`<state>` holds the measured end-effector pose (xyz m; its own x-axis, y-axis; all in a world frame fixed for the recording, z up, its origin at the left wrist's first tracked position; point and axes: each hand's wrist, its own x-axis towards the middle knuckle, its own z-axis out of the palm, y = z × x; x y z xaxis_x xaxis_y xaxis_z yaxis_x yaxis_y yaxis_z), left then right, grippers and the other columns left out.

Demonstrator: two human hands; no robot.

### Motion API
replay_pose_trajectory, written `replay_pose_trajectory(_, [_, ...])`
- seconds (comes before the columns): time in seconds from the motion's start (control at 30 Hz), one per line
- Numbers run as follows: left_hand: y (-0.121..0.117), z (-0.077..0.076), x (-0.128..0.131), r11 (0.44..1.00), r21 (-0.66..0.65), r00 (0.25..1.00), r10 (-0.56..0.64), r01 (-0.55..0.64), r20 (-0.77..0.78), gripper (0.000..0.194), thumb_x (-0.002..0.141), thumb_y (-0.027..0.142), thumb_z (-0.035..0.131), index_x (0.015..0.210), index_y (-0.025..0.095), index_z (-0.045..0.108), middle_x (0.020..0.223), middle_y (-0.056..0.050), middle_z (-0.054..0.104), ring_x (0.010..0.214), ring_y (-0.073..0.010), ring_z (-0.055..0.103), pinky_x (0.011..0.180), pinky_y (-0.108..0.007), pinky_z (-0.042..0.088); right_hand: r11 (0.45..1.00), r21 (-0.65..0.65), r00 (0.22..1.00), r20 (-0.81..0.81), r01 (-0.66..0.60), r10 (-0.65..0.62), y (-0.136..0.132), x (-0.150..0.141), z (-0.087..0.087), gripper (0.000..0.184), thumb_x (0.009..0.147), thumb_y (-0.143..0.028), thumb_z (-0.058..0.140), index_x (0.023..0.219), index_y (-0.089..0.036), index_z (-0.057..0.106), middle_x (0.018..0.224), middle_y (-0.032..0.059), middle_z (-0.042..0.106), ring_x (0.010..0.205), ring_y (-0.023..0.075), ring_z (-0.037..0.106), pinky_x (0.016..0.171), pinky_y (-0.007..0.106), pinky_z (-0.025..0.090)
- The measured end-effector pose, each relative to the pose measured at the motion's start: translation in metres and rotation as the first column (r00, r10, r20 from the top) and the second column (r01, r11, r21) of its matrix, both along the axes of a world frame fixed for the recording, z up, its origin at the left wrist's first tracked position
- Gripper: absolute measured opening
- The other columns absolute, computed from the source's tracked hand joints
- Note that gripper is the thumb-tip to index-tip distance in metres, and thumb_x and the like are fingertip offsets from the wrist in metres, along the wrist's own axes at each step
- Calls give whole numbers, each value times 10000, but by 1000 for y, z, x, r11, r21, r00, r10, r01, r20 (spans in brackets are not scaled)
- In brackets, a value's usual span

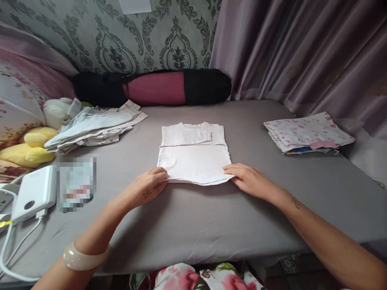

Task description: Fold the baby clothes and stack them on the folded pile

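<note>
Item by the L edge, a pale pouch or pkt, is pixelated; can't make out what it is. White charger/pwr bank sits just beside it, its cables partly cut off by the frame. Yellow plush is cut off on the L too, and the paper on the wall is cropped at the top. Lower layers of the R folded pile are mostly covered; only a bit of blue etc. peeks out under the pink-print fabric.

White top lies flat mid-bed, on the grey sheet, neckline twd the wall. Plain, pale, w/ a sleeve folded across the upper part, a straight horiz. line below it, slight wrinkles, and the near hem a bit wavy w/ layers showing at the edge.

L hand is closed on the near L corner, R hand on the near R corner, fingers on top; thumb tips are hard to see under the fabric. Loose clothes are stacked back L, apart from the top.
</note>
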<state>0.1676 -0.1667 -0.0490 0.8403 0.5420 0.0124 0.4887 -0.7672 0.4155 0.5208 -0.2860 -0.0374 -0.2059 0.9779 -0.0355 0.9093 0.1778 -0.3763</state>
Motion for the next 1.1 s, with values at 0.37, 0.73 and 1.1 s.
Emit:
replay_pose_trajectory(0.37, [36,16,-7,879,-112,880,471,-464,54,400,869,588,522,808,212,646,635,20,559,592,-129,481,579,-248,357,927,-70,921,-109,367,-373,30,21,4,362,874,-492,505,642,-217,550,589,-37,522,588,133,464,545,230,310])
replay_pose_trajectory(0.73, [91,12,35,815,1,798,566,-579,208,288,845,380,446,935,201,653,781,-29,637,712,-176,547,652,-269,395,856,75,859,-35,511,-510,84,28,-9,325,915,-395,438,774,-197,653,721,26,663,662,167,563,582,247,344])
replay_pose_trajectory(1.1, [126,-7,83,674,129,685,706,-728,178,281,927,254,342,1060,207,585,1081,-123,676,1047,-260,609,839,-352,437,716,72,714,48,695,-698,137,4,-10,416,993,-307,301,1190,-144,630,1147,201,681,1053,319,651,830,385,476])
